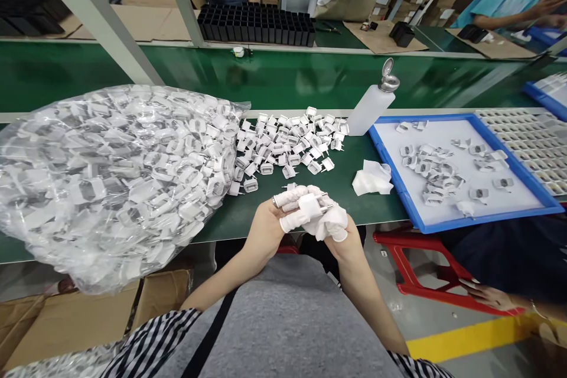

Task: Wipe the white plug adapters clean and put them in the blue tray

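A white two-pin plug housing sits in the fingers of my left hand, its metal pins pointing right. White covers wrap those fingertips. My right hand is closed right beside the housing, at its pin side. White material bunches around its fingers; whether this is finger covers or a wipe, I cannot tell. Beyond my hands lies a loose pile of similar plug housings on the green table. To the right of the pile rests a crumpled white wipe.
A big clear bag full of housings covers the left. A white dispenser bottle with its metal lid up stands behind the wipe. At right are a blue-rimmed tray with several housings, a white grid tray and a red stool.
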Motion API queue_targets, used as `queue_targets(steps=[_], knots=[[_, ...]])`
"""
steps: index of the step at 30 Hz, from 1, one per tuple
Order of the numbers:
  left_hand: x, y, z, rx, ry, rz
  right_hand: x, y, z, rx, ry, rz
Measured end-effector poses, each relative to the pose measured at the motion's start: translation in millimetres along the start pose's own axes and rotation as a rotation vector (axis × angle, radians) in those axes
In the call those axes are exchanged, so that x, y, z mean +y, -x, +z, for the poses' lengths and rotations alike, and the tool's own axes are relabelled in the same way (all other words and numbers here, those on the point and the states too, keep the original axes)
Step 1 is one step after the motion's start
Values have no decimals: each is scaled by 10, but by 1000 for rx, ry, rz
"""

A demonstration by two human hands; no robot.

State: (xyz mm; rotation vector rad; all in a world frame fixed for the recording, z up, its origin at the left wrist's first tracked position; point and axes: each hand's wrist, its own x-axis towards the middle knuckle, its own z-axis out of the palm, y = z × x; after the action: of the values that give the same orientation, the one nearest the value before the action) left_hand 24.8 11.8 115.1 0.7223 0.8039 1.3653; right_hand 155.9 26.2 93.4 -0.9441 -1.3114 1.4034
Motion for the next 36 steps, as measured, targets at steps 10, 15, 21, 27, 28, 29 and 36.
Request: queue_targets(steps=[10,15,21,27,28,29,36], knots=[[-71,50,71,46,-138,91,-120,49,226,203,-52,-16],[-55,67,76,114,-154,120,-51,15,270,238,23,-37],[-57,87,-1,110,-236,171,-6,-9,259,181,-79,-28],[-79,77,6,161,-369,210,-82,-107,368,231,-252,-28],[-58,70,14,169,-322,192,-71,-117,353,217,-229,-30],[-35,64,20,177,-276,174,-58,-123,331,193,-200,-31],[-70,69,-15,115,-372,234,-116,-126,332,193,-207,24]])
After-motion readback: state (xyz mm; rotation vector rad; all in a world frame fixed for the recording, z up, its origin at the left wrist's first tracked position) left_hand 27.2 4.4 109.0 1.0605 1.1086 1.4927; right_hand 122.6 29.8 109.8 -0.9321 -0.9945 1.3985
